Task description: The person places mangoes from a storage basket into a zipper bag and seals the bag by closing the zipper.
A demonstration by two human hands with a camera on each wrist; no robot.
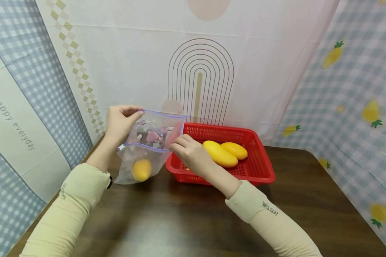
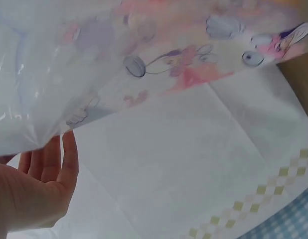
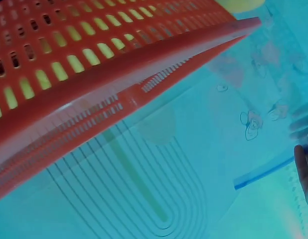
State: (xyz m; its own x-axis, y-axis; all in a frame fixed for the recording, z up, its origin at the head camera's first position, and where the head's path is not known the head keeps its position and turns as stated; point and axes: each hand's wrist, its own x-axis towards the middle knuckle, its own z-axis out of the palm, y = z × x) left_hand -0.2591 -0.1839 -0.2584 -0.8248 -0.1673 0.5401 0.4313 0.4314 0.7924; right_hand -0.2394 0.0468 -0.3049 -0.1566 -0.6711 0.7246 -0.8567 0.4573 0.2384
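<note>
A clear zip bag with a purple-edged mouth and pink cartoon prints hangs spread between both hands, its mouth parted. One yellow-orange fruit lies in its lower part. At the mouth's far left corner, my left hand pinches the rim between thumb and fingers. My right hand grips the rim's near right side with curled fingers, in front of the red basket. The left wrist view has the left hand beneath the printed bag, its fingertips partly hidden. A white slider sits at the rim's left end.
A red perforated plastic basket stands right of the bag on the dark wood table. Yellow mangoes lie in it, partly behind the right hand. A pale printed cloth hangs behind, with checked cloth at both sides.
</note>
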